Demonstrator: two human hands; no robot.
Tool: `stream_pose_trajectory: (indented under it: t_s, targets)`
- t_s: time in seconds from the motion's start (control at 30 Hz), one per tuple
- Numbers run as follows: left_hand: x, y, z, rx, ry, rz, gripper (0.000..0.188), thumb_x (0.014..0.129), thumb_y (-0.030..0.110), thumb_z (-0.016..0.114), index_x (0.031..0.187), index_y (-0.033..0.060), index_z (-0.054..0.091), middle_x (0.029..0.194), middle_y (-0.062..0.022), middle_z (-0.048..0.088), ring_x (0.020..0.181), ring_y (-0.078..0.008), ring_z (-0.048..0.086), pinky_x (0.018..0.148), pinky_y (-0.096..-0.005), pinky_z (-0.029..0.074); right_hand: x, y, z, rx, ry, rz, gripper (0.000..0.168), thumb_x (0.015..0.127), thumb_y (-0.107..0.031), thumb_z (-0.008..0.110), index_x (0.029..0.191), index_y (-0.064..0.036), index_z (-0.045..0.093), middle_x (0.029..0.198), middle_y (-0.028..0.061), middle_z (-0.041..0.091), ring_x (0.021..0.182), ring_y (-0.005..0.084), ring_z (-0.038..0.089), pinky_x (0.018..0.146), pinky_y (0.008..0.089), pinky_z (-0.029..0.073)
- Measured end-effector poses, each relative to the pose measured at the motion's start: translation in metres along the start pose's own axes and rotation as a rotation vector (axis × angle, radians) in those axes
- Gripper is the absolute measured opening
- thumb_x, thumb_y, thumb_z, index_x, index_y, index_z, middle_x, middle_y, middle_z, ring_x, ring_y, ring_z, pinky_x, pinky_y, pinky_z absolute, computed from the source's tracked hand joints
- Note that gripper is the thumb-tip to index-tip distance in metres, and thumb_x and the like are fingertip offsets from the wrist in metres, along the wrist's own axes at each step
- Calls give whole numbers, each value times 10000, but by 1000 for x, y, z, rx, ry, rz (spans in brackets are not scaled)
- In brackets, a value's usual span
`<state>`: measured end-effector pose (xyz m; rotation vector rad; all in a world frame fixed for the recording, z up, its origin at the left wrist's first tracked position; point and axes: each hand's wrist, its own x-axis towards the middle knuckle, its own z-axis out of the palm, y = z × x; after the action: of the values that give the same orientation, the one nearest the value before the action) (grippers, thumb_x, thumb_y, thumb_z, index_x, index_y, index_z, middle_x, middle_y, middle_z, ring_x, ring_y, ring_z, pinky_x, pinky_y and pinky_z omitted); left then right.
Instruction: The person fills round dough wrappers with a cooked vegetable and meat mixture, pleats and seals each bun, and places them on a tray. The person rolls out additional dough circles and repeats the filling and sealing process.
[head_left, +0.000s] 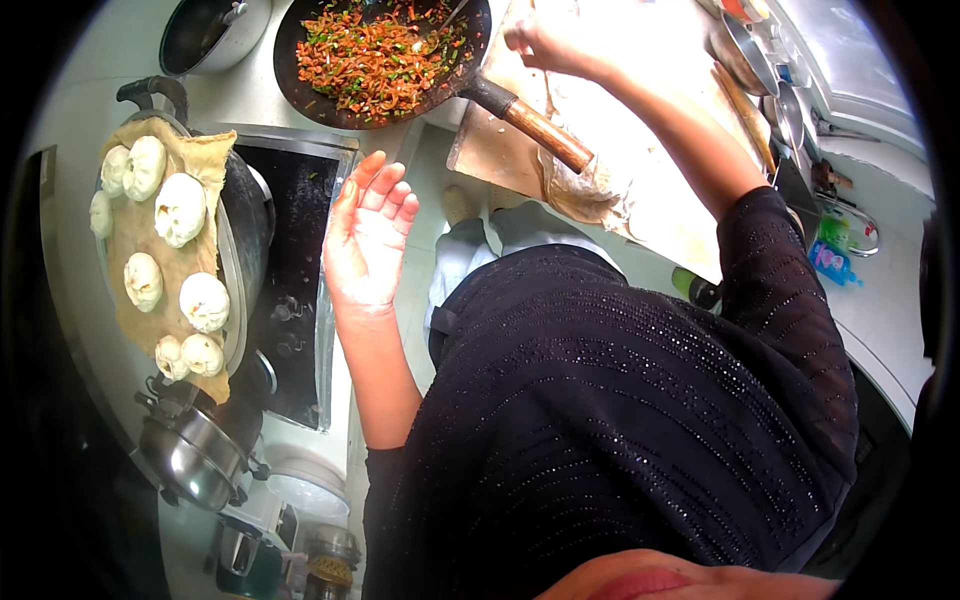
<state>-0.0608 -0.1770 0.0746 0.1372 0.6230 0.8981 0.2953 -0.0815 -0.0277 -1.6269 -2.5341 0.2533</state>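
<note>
My left hand (369, 232) is raised palm up beside the cooktop, fingers slightly bent, with nothing in it. Over the sunlit wooden board (480, 146) my right hand (553, 46) has curled fingers; glare hides whether they hold anything. Between the hands and farther off sits a dark wok (300, 97) with a wooden handle (551, 135) reaching over the board. Chopped orange and green filling (367, 64) fills it, and a metal spoon (435, 41) rests inside. To the left, several white stuffed buns (180, 210) lie apart on a tan steamer cloth (169, 300) over a large pot.
A black glass cooktop (289, 300) lies beside the large pot (247, 225). Nearer stands a stainless steel pot (191, 457). A pale crumpled cloth (577, 187) hangs at the board's edge. Metal bowls (742, 52) and a blue bottle (831, 262) line the right side. A deep pan (244, 41) stands at back left.
</note>
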Motion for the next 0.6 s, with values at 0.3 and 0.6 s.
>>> stream_pose_trajectory:
  t_s: [0.3, 0.6]
  targets:
    - [6, 8, -1, -1, -50, -52, 408, 949, 221, 513, 1262, -38, 473, 1121, -177, 600, 967, -236, 605, 888, -378, 506, -53, 18, 125, 550, 250, 270, 230, 755, -57, 511, 953, -32, 625, 903, 184, 606, 912, 341, 592, 853, 421, 468]
    - [4, 14, -7, 12, -101, -88, 413, 948, 184, 513, 1282, -54, 466, 1148, -172, 592, 996, -257, 568, 907, -388, 490, 58, -56, -22, 1356, 177, 478, 177, 759, -115, 580, 892, -40, 670, 891, 168, 647, 801, 320, 624, 710, 410, 496]
